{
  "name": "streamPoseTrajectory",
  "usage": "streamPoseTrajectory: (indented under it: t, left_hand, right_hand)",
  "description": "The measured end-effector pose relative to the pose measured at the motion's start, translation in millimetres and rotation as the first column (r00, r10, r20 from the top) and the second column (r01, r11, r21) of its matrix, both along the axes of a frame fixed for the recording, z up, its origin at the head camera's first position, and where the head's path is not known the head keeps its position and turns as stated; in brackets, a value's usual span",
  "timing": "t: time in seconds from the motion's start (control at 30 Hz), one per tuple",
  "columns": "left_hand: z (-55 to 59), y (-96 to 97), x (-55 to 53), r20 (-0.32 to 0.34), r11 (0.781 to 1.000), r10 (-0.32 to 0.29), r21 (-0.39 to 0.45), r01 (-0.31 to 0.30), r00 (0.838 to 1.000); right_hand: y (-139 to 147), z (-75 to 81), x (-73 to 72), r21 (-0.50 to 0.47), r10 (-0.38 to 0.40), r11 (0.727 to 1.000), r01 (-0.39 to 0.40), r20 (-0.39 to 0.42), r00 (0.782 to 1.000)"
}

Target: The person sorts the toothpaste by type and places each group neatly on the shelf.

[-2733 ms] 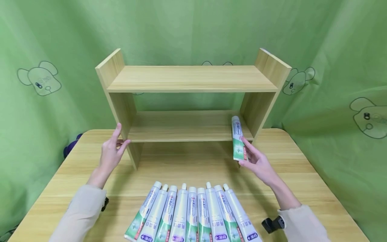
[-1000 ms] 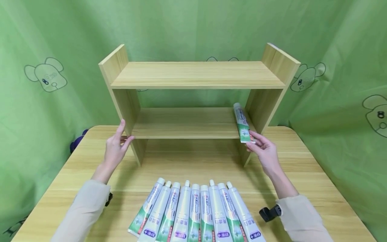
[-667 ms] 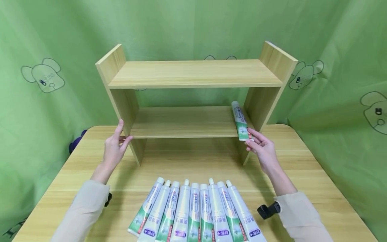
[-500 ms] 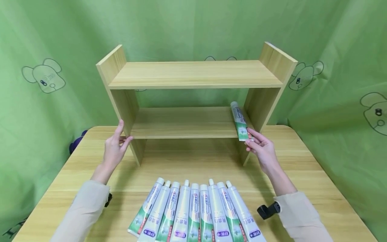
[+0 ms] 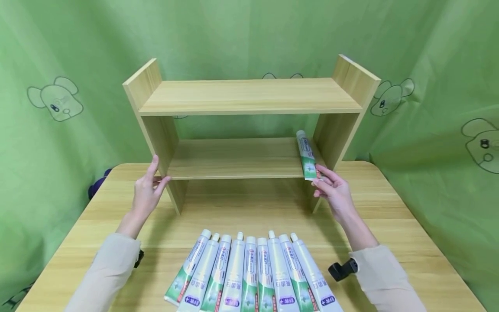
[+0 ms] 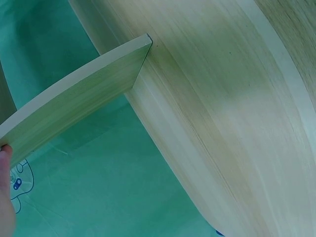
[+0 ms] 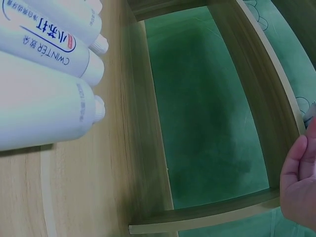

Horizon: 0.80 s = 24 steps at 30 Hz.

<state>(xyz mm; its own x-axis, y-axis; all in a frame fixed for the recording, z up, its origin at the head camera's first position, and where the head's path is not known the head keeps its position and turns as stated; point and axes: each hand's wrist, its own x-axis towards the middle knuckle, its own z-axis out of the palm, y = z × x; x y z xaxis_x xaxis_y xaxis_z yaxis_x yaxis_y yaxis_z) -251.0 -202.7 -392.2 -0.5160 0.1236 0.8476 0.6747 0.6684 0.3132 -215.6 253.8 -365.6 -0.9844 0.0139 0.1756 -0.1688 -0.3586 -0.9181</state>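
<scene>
My right hand [image 5: 334, 190] pinches the crimped lower end of a white and green toothpaste tube [image 5: 306, 154]. The tube lies cap inward at the right end of the middle board of a wooden shelf [image 5: 241, 158], its lower end at the front edge. In the right wrist view only part of that hand [image 6: 5, 192] [image 7: 301, 182] shows, beside the board's edge. At the shelf's left side panel, my left hand [image 5: 146, 195] grips the panel's front edge, thumb inside by the middle board, index finger pointing up along the outside.
Several toothpaste tubes [image 5: 249, 273], some green and white, others white with purple labels, lie fanned side by side on the wooden table [image 5: 390, 208] in front of the shelf. A green curtain [image 5: 241, 39] hangs behind. A dark purple object [image 5: 97, 184] shows past the table's left edge.
My right hand has moved the tube from in front of the middle board back onto it, then slightly left. The left hand keeps its place on the side panel.
</scene>
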Motion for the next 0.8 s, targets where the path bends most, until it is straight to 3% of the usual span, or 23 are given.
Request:
streamPoseTrajectory:
  t: [0.43, 0.6, 0.8]
  left_hand:
    - [-0.2, 2.2, 0.8, -0.01, 1.0, -0.006, 0.013, 0.006, 1.0]
    - [0.5, 2.0, 1.1, -0.006, 1.0, -0.008, 0.015, 0.008, 1.0]
    - [1.1, 2.2, 1.0, -0.004, 1.0, -0.007, 0.016, 0.007, 1.0]
  right_hand:
    - [6, -6.1, 4.8, 0.015, 0.026, 1.0, -0.025, -0.058, 0.998]
    - [12, -10.2, 12.0, 0.04, 0.079, 0.996, -0.074, -0.115, 0.99]
    - [20, -13.4, 22.0, 0.11, 0.202, 0.977, -0.184, -0.189, 0.961]
